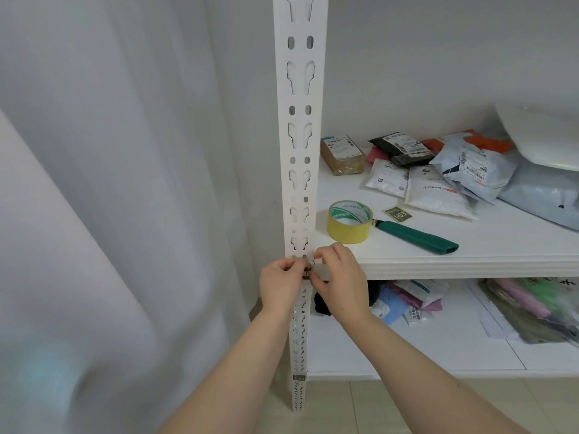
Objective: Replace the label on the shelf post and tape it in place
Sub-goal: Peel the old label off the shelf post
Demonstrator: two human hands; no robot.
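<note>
Between my two hands sits the small dark label (306, 273), flat against the front of the shelf post (299, 151), whose long axis runs straight up and down past my knuckles. My left hand (280, 283) pinches the label's left edge and my right hand (340, 277) its right edge, fingers curled, so neither is nearer. Whether it is coming off or going on I cannot tell. Up and to the right of my right hand, near by, the tape roll (350, 222), green knife (416, 236) and a loose tag (398, 213) lie on the shelf (470, 264).
</note>
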